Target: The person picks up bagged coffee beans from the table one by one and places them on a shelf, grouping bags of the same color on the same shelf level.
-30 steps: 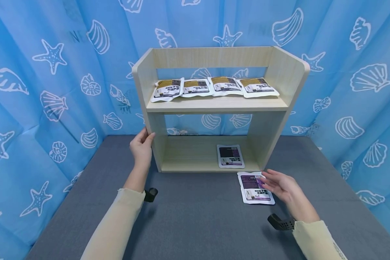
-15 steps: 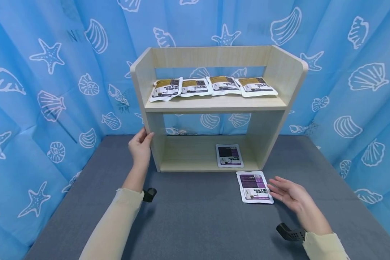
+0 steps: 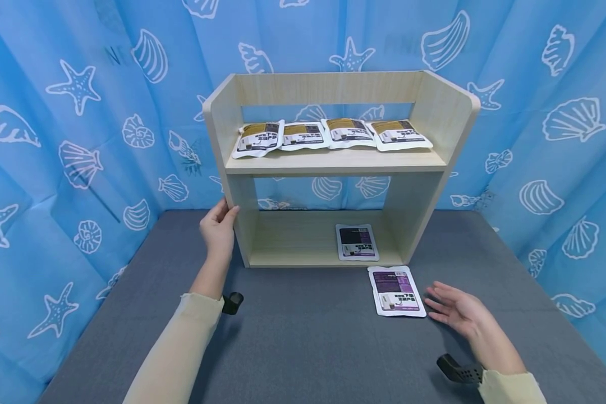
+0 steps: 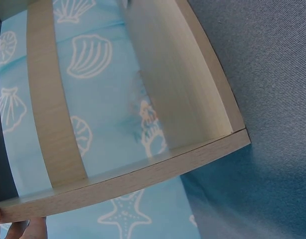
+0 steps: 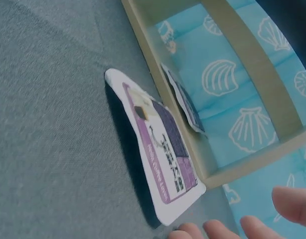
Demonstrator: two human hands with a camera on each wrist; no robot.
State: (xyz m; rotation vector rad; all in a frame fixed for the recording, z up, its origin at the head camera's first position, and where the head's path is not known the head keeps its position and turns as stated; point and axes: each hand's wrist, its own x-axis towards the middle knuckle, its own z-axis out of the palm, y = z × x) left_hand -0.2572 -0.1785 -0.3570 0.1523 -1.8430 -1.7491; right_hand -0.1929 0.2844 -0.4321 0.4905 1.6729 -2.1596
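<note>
A two-tier pale wooden shelf (image 3: 335, 169) stands on the grey cloth. My left hand (image 3: 218, 233) holds the front edge of its left side panel, fingers along the outer face and thumb at the edge; fingertips (image 4: 33, 229) show under the panel in the left wrist view. Just in front of the shelf's right end lies a white pouch with a purple label (image 3: 396, 291). My right hand (image 3: 459, 311) is to the right of this pouch, fingers spread loosely, holding nothing. A similar pouch with a dark label (image 3: 357, 243) lies flat on the lower shelf, towards the right.
Several white pouches with gold-brown labels (image 3: 350, 132) lie side by side on the upper shelf. Behind the shelf hangs a blue curtain (image 3: 131, 101) with white shells and starfish. Grey cloth (image 3: 313, 336) covers the table.
My right hand has drawn back to the right and towards me, away from the purple-labelled pouch it overlapped earlier. My left hand stays at the shelf's side panel.
</note>
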